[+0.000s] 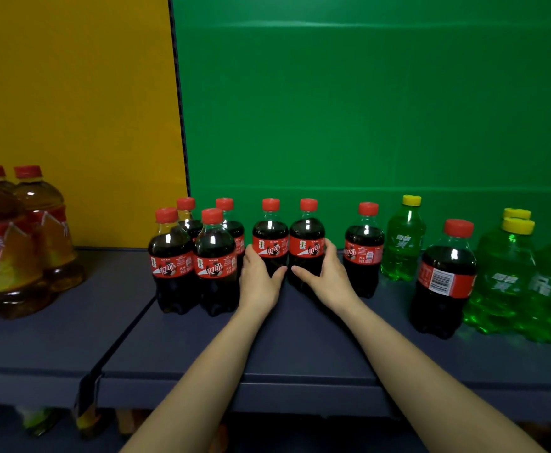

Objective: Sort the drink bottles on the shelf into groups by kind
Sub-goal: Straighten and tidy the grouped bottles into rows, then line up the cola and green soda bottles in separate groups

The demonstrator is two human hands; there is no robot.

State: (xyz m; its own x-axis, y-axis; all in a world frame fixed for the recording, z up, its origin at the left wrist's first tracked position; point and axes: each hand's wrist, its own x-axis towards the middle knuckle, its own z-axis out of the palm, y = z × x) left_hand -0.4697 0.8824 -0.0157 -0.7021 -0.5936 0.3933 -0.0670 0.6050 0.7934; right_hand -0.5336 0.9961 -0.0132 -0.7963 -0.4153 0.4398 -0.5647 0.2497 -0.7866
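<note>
Shelf (300,338) carrying three drink kinds

Tea bottles (12,243) are standing far left, green soda bottles (503,276) far right, cola bottles (195,259) clustering between. The left hand (261,276) is curling round one central cola bottle (270,243); the right hand (328,277) is gripping the second cola bottle (306,245), which is touching the first.

Bare hands, bare forearms

The left hand (258,278) and right hand (329,278) are uncovered. The left forearm (202,371) and right forearm (431,371) are slender, smooth and bare right down to the bottom edge of the view.
</note>
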